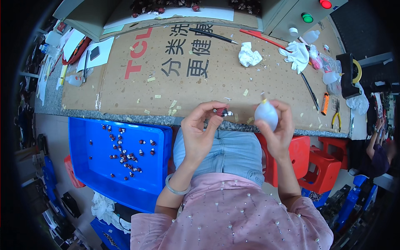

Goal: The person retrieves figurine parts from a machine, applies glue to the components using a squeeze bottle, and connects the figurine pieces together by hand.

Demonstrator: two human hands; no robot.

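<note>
The left hand (198,133) holds one small dark red and white piece (221,112) between its fingers (213,125), near the front edge of the worktop (52,107). The right hand (280,132) holds a white rounded bottle (266,115), with its tip upward. At the left is a blue tray (100,175), in which many small pieces (123,159) lie scattered. Brown cardboard (125,91) covers much of the worktop.

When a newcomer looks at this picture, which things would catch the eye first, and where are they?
The big bright blue tray at left, with small dark red pieces scattered in it, stands out most. Near the centre, the left hand holds a red-and-white piece and the right hand a pale squeeze bottle. At upper right, a red light and a green light sit on a grey panel.
</note>
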